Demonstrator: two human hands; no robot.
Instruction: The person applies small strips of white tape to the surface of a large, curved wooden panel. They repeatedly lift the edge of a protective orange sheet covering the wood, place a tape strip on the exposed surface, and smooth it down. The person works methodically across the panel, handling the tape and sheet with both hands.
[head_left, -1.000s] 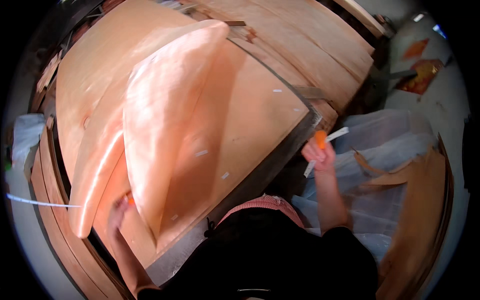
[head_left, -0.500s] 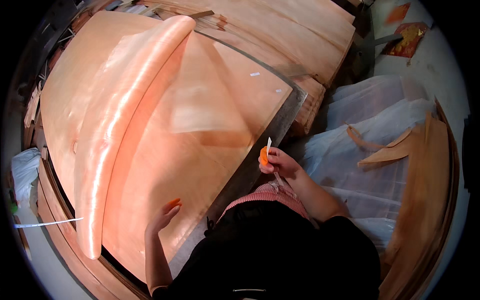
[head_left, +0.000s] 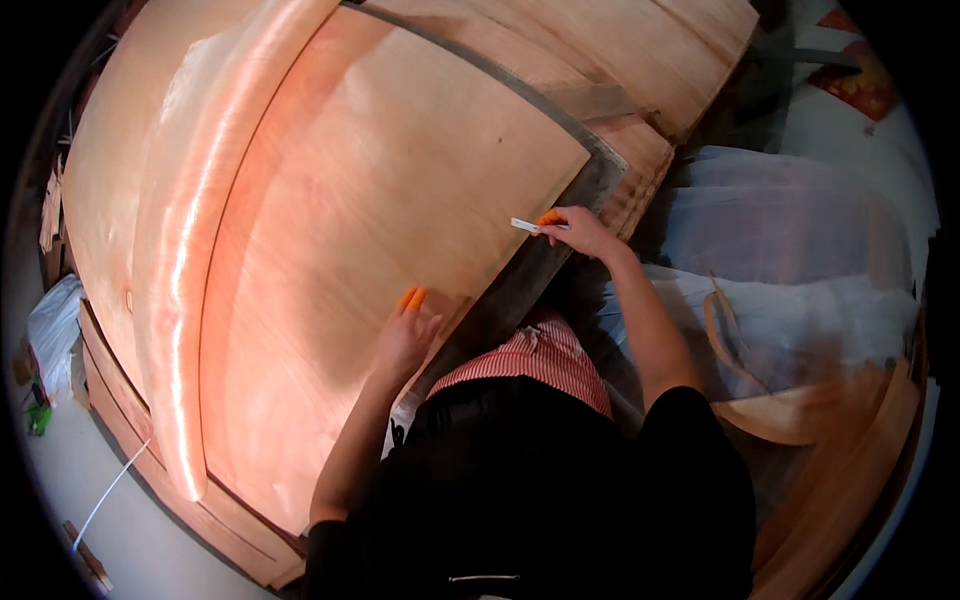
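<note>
A broad, pale orange wood veneer sheet [head_left: 430, 160] lies flat in front of me, with its right edge along a dark grey border [head_left: 590, 190]. On its left, a long shiny roll of veneer [head_left: 185, 260] runs from far to near. My left hand [head_left: 405, 335], orange covers on its fingertips, hovers at or just over the sheet's near edge with fingers apart; contact is unclear. Beside the sheet's right edge, my right hand [head_left: 578, 232] pinches a narrow white blade-like strip [head_left: 527, 225], pointing left. Orange covers show on its fingers too.
More wood sheets [head_left: 650, 50] are stacked at the far right. Translucent plastic sheeting [head_left: 790, 220] and curled veneer offcuts [head_left: 770, 415] lie to my right. Brown boards [head_left: 190, 490] edge the left side, near a white plastic bag [head_left: 58, 320] and a thin white strap [head_left: 108, 497].
The blurred, pale raised flap and two small white labels no longer show; the surface looks smooth. My right hand moved farther forward, its white strip turning leftward. My left hand moved forward and right.
</note>
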